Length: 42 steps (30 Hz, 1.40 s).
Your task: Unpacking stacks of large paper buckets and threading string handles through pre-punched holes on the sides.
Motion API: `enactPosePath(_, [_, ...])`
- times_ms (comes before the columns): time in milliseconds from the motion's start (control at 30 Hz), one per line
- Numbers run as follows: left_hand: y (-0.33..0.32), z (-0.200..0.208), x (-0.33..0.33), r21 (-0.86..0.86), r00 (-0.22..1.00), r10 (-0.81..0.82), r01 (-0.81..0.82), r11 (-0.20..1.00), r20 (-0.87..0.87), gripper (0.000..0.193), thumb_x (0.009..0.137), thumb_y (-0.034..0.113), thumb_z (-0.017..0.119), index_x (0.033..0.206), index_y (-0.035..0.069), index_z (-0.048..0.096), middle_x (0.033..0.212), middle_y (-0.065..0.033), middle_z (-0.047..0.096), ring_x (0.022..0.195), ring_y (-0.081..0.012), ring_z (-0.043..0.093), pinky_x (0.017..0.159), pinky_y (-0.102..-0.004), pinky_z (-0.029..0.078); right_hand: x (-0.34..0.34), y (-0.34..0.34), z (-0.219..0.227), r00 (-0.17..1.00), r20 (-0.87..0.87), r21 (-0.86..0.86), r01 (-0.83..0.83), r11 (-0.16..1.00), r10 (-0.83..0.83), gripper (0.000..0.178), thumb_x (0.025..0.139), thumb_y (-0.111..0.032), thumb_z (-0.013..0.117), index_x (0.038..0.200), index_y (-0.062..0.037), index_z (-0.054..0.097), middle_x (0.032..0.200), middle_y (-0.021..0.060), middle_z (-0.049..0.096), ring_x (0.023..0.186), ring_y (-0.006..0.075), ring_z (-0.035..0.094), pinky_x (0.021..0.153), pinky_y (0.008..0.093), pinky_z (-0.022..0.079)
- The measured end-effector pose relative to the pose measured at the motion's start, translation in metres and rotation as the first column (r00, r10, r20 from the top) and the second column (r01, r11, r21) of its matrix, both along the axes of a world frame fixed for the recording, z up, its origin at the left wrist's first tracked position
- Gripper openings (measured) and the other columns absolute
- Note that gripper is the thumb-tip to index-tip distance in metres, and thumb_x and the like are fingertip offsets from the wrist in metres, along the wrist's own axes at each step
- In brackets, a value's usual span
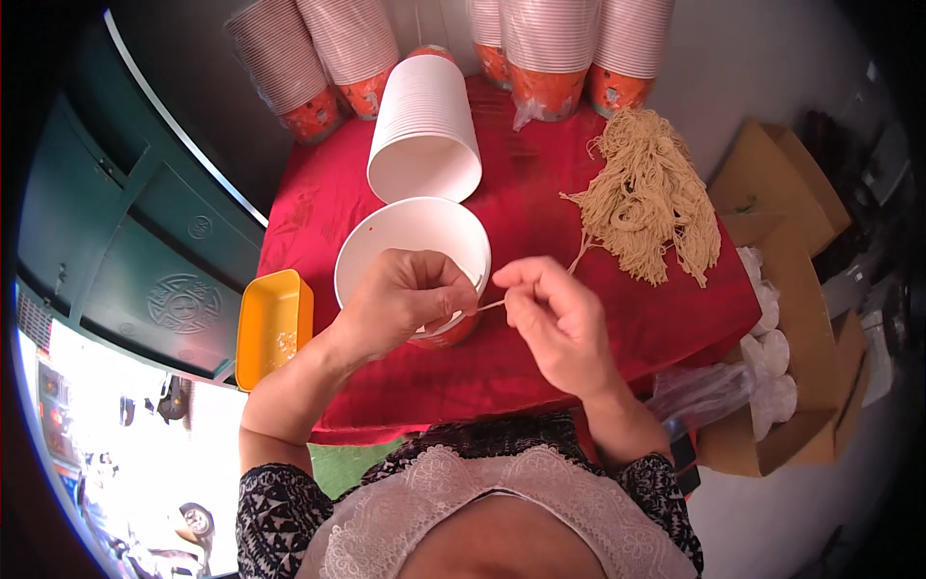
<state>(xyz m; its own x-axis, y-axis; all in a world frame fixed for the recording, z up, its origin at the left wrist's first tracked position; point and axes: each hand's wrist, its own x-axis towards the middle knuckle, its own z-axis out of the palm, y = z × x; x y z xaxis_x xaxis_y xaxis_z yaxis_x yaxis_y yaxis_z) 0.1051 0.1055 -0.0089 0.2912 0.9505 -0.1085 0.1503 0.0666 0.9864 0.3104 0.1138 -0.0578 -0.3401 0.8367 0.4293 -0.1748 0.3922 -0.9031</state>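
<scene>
Over a white paper bucket (371,246) with an orange outside, my left hand (400,299) is closed in a pinch on one end of a thin beige string (492,305). A short length of it spans to my right hand (559,323), whose curled fingers and thumb close around the string just right of the bucket. Beyond that hand the string (583,253) runs up to a large loose bundle of string (646,198) at the right of the table. The bucket stands upright, its open mouth partly hidden by my left hand.
A red cloth (521,217) covers the table. Behind the bucket lies a stack of white paper buckets (424,116). A yellow tray (275,328) with small bits sits left. More wrapped bucket stacks (550,43) line the wall. An open cardboard box (810,357) with white rolls is at right.
</scene>
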Motion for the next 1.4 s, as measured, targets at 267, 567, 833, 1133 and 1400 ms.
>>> enactPosePath(267, [0.003, -0.006, -0.001, -0.033, 0.996, -0.049, 0.052, 0.998, 0.077, 0.005, 0.087, -0.002, 0.065, 0.088, -0.001, 0.061, 0.072, -0.0001, 0.057, 0.059, -0.0044, 0.048, 0.05, -0.0208, 0.037, -0.008, 0.034, 0.043, 0.962, 0.141, 0.201, -0.258, 0.945, 0.233, 0.015, 0.082, 0.012, 0.045, 0.083, 0.0018, 0.055, 0.089, 0.0059, 0.058, 0.081, 0.0109, 0.053, 0.072, 0.0245, 0.044])
enactPosePath(567, [0.008, -0.013, -0.007, 0.017, 0.996, -0.076, 0.076, 0.997, 0.056, 0.004, 0.084, -0.001, 0.062, 0.082, 0.001, 0.059, 0.071, 0.0009, 0.057, 0.06, -0.0046, 0.048, 0.05, -0.0208, 0.035, -0.007, 0.045, 0.028, 0.897, 0.357, 0.617, -0.016, 0.787, -0.261, 0.012, 0.071, 0.013, 0.053, 0.076, 0.0043, 0.059, 0.095, 0.0133, 0.057, 0.086, 0.0272, 0.057, 0.076, 0.0334, 0.046])
enactPosePath(833, [0.009, -0.015, -0.008, 0.004, 0.997, -0.047, 0.047, 0.999, 0.068, 0.003, 0.081, -0.001, 0.063, 0.082, 0.0, 0.06, 0.072, 0.0, 0.057, 0.06, -0.0051, 0.049, 0.05, -0.0209, 0.036, -0.013, 0.039, 0.009, 0.937, 0.316, 0.532, -0.046, 0.846, -0.148, 0.014, 0.073, 0.009, 0.064, 0.086, 0.0039, 0.061, 0.097, 0.0128, 0.057, 0.091, 0.0271, 0.058, 0.078, 0.0345, 0.047])
enactPosePath(1133, [0.009, -0.012, -0.006, -0.084, 0.985, 0.033, -0.019, 0.996, 0.171, 0.004, 0.086, -0.001, 0.06, 0.086, -0.003, 0.057, 0.074, -0.0078, 0.061, 0.059, -0.0098, 0.053, 0.052, -0.0223, 0.04, -0.018, 0.023, 0.003, 0.955, 0.225, 0.59, 0.022, 0.807, -0.191, 0.014, 0.074, 0.008, 0.068, 0.08, 0.0005, 0.058, 0.091, 0.011, 0.055, 0.084, 0.0262, 0.057, 0.071, 0.0347, 0.048])
enactPosePath(1400, [0.009, -0.015, -0.009, 0.019, 0.999, -0.031, 0.031, 0.999, 0.011, 0.012, 0.084, -0.005, 0.065, 0.088, 0.0, 0.055, 0.08, -0.0047, 0.061, 0.068, -0.0075, 0.056, 0.058, -0.0197, 0.044, -0.018, 0.031, -0.001, 0.969, 0.165, 0.597, 0.049, 0.8, -0.183, 0.009, 0.08, 0.005, 0.066, 0.086, 0.0021, 0.06, 0.093, 0.0126, 0.06, 0.086, 0.0292, 0.059, 0.072, 0.0374, 0.05])
